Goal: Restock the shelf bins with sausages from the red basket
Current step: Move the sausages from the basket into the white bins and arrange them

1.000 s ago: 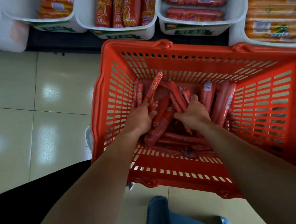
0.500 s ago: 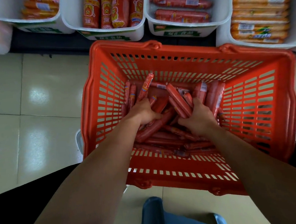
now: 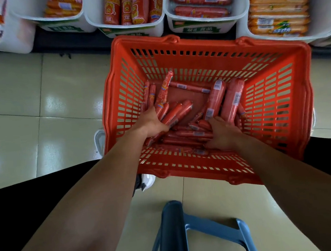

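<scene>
The red basket [image 3: 275, 98] stands on the floor before the shelf, holding several red sausages [image 3: 215, 98] of thick and thin sizes. Both hands are down inside it. My left hand [image 3: 150, 122] is at the left side, closed around a bunch of thin sausages [image 3: 174, 112] that fan out past its fingers. My right hand [image 3: 223, 133] lies on the pile near the front wall, fingers curled over small sausages below two thick ones [image 3: 232, 98]. White shelf bins [image 3: 199, 24] with sausages line the top edge.
Cream floor tiles [image 3: 27, 110] spread to the left of the basket. A blue plastic stool [image 3: 193, 232] is under me at the bottom. A white shoe [image 3: 147, 181] shows at the basket's front left corner. Bins of orange packs [image 3: 276, 5] stand at the right.
My hands have moved apart inside the basket: the left stays on the thin sausages at the left, the right has slid back toward the front wall. The middle of the basket floor now shows.
</scene>
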A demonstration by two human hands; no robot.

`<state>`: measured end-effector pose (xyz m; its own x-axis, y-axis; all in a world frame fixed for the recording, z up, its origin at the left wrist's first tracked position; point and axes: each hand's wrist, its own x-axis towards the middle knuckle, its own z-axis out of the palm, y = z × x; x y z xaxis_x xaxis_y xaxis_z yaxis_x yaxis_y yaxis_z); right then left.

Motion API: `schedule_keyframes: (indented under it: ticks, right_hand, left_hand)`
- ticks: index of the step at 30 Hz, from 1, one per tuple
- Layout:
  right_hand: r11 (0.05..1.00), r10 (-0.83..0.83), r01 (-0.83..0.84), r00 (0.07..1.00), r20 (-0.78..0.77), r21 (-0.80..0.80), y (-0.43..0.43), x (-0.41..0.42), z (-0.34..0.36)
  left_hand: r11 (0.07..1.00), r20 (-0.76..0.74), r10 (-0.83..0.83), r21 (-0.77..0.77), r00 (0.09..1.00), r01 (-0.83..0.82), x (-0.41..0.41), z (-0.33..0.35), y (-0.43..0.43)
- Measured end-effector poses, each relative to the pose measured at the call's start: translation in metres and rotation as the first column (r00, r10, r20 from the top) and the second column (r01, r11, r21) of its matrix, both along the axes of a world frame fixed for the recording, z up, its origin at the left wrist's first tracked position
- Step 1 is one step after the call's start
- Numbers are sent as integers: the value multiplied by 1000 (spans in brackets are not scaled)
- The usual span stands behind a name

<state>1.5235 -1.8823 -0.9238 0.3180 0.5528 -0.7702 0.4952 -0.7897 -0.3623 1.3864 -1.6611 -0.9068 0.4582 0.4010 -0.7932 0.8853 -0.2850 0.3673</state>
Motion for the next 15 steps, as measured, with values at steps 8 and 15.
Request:
schedule_keyframes:
  ticks: [8,15]
  right_hand:
    - [940,302,-304,953,-34,-154,39,7,7]
    - [967,238,-244,967,-89,-71,37,-1,0]
  left_hand:
    - [985,84,169,13,982,-171,4,2,9]
    - [990,50,140,22,989,-142,5,0,10]
